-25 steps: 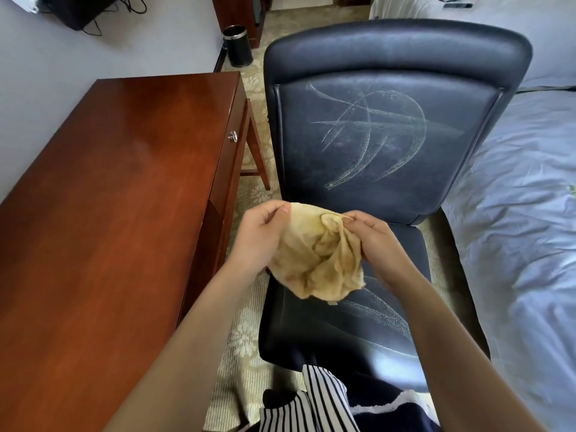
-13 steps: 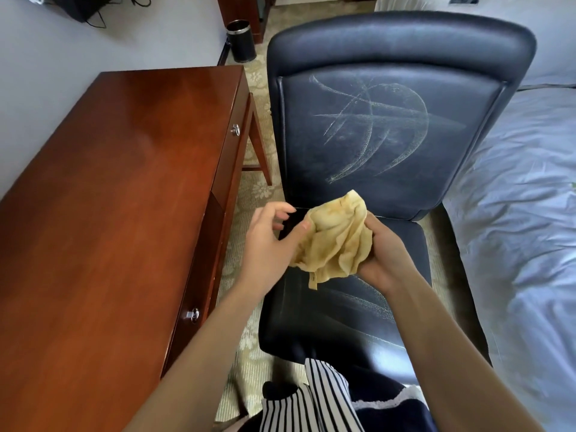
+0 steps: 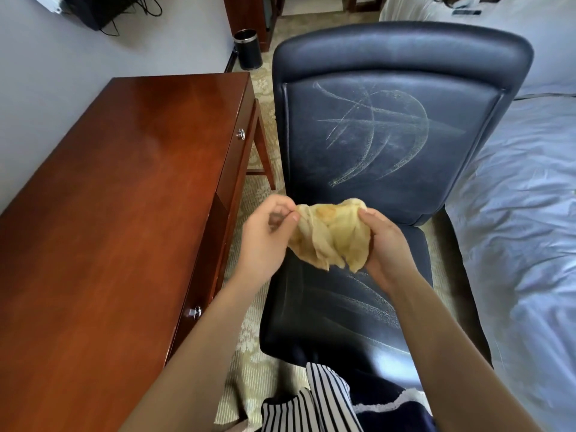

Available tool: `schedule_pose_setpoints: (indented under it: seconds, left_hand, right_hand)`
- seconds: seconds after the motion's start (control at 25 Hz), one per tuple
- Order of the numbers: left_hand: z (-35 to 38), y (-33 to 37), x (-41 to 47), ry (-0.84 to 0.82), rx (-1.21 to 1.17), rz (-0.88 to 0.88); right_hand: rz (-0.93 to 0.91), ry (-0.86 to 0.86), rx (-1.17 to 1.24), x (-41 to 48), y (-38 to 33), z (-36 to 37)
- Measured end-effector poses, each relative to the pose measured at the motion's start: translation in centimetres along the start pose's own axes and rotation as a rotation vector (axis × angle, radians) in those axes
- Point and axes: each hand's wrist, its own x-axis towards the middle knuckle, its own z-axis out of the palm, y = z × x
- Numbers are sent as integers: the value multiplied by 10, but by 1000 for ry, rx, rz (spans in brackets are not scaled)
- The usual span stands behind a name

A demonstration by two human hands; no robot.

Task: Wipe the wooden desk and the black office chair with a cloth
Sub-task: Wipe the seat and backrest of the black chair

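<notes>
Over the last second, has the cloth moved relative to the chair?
Yes. The cloth, held by both hands, rose slightly from over the seat toward the chair backrest's lower edge.

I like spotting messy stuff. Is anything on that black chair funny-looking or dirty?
Yes. The black chair has pale, chalky streaks crossing and curving over its backrest, and more on the seat. They stand out against the dark surface. The cloth, bunched between both hands, also has brownish stains.
</notes>
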Motion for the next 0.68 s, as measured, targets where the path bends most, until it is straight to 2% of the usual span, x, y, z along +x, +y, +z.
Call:
schedule_pose_setpoints:
  seconds: [0.12,0.24,0.32,0.4,0.48,0.6,0.68]
  left_hand:
    - [-12,-3,2,-77,-266,-135]
    - [-22,-2,2,-155,-543,-240]
    - [-29,-1,3,-193,-636,-238]
    - [-34,1,3,-218,-674,-247]
    - [-36,1,3,-253,-702,-285]
    - [-36,5,4,-338,-793,-343]
    - [-34,9,8,-367,-847,-378]
  right_hand:
    - [4,223,-138,10,5,-14]
    - [51,305,-331,14,22,-23]
    - [68,351,-495,14,32,-30]
    - [84,358,-760,10,37,-35]
    - [25,257,-885,5,39,-34]
    - [-137,-147,-698,-7,34,-17]
    - [-165,-409,-625,-10,28,-7]
